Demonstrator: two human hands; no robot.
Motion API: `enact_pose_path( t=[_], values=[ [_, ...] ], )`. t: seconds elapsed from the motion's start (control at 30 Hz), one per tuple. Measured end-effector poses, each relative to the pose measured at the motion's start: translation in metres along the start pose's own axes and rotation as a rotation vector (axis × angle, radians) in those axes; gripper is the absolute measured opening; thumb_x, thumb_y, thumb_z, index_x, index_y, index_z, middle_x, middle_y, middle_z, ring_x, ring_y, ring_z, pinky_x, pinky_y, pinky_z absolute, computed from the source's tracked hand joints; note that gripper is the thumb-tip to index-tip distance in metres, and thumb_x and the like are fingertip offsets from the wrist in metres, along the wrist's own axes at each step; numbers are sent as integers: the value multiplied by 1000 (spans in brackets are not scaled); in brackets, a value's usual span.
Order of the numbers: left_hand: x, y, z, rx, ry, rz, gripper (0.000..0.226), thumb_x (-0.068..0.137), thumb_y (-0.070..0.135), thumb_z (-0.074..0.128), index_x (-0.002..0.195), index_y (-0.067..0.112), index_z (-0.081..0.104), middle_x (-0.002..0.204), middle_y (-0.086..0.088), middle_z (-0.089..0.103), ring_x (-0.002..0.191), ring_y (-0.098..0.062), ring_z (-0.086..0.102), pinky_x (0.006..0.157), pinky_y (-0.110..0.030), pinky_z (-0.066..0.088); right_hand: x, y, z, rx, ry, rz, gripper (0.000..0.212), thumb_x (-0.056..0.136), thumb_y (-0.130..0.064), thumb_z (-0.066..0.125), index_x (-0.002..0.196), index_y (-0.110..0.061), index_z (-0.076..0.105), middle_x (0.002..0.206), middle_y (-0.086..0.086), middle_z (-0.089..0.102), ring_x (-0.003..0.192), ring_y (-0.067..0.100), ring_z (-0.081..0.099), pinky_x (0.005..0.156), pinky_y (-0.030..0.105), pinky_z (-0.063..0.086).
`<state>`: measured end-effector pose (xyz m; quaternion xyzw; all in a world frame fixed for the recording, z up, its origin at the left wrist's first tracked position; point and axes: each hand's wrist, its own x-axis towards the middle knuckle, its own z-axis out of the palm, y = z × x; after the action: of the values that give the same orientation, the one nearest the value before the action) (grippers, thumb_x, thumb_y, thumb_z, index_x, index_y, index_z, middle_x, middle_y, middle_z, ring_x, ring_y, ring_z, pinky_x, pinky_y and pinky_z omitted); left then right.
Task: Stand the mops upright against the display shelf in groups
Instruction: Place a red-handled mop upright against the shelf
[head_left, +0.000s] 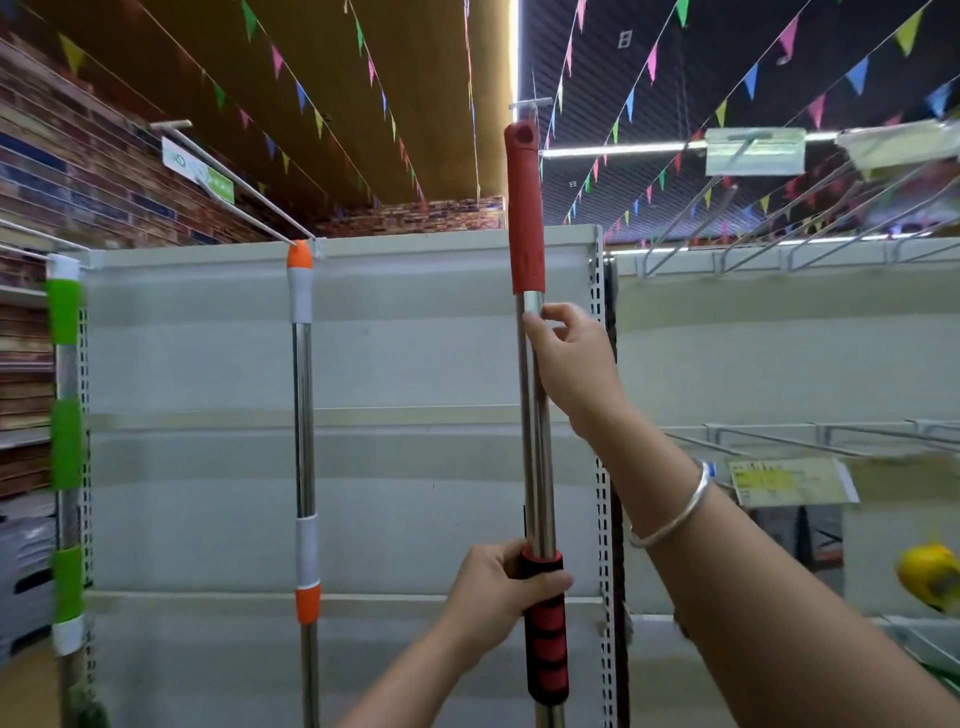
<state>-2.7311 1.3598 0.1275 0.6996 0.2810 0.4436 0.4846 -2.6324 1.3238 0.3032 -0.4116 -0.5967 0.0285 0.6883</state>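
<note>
Left hand (498, 592) grips the red-handled mop (535, 415) around its red-and-black foam sleeve, fingers wrapped. Right hand (571, 364) pinches the steel pole higher up, just under the red top cap, thumb and fingertips on the metal, other fingers loose. Mop is held roughly upright in front of the display shelf (441, 338), near its right upright; whether it touches the back panel I cannot tell, and the mop head is out of frame.

Progress, as a judgement: partway. Orange-and-white mop (304, 415) already stands against the shelf panel, top at the upper rail. Green-handled mop (66, 441) stands at the shelf's left post, blurred. Red one is not yet let go, so it looks like the third placed. Grouping unclear: the three are well apart. More mops left? Not visible.

Around: perforated shelf upright (602, 493) just right of the red pole, wire hooks (779, 249) on the next bay, yellow price tag (779, 483), blurred yellow object (930, 577) at right, silver bangle (675, 514) on the right wrist, bunting overhead. Nothing visibly blocks the spot; the upright is close, could snag the pole.
</note>
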Motion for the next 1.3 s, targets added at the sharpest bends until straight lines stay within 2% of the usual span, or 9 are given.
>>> enact_pose_path(
  t=[0.1,0.23,0.53,0.63,0.73,0.9,1.07,1.17,1.3],
  values=[
    [1,-4,4,7,-13,0,24,75,12,76,96,5,69,89,-9,69,82,-18,64,83,-35,53,-1,3,-2,-9,-4,-7,16,94,-28,50,102,-16,55,76,-3,57,65,9,53,57,22,43],
    [1,-8,6,-1,-16,-2,20,75,8,74,94,4,69,85,-5,67,76,-14,62,75,-27,53,0,5,-4,-36,-15,7,28,93,-27,51,113,-8,56,78,-2,57,70,11,55,63,26,46],
    [6,-19,4,-26,-37,-29,23,74,6,75,96,3,69,81,-3,67,72,-9,63,69,-21,51,-7,13,-3,-4,-40,38,31,93,-27,52,116,-7,55,85,10,63,77,23,61,73,39,54],
    [8,-19,3,-25,-50,-13,20,74,6,75,94,5,69,80,-1,68,71,-8,64,69,-19,51,-4,13,-5,1,-37,16,29,92,-27,53,114,-8,55,81,6,62,68,16,59,61,29,48],
    [11,-19,1,-18,-63,-4,16,75,7,74,91,9,70,80,0,68,71,-7,64,69,-18,51,0,15,-6,-7,-29,22,28,92,-27,53,114,-9,55,84,6,61,65,12,55,56,22,40],
    [16,-23,-2,-9,-67,-1,19,76,8,74,94,7,70,85,-3,68,76,-10,65,75,-22,53,4,21,-3,-1,-42,73,26,92,-24,53,112,-7,55,74,1,55,62,13,53,55,25,41],
    [22,-25,-6,-11,-78,-13,22,75,10,75,97,8,70,91,-6,71,85,-17,67,84,-33,54,11,26,-2,-7,-48,104,25,92,-25,53,110,-7,55,76,3,56,61,16,54,54,29,45],
    [27,-28,-9,12,-86,-24,24,75,14,76,98,7,70,95,-10,71,92,-25,67,90,-39,53,15,30,1,-12,-52,133,26,92,-24,53,111,-7,55,81,7,58,67,21,57,62,37,53],
    [32,-34,-10,29,-101,-54,27,76,15,75,100,5,68,96,-11,70,96,-28,66,94,-44,52,16,38,4,-32,-70,176,26,93,-24,52,114,-8,54,79,4,58,66,19,57,63,36,53]
  ],
)
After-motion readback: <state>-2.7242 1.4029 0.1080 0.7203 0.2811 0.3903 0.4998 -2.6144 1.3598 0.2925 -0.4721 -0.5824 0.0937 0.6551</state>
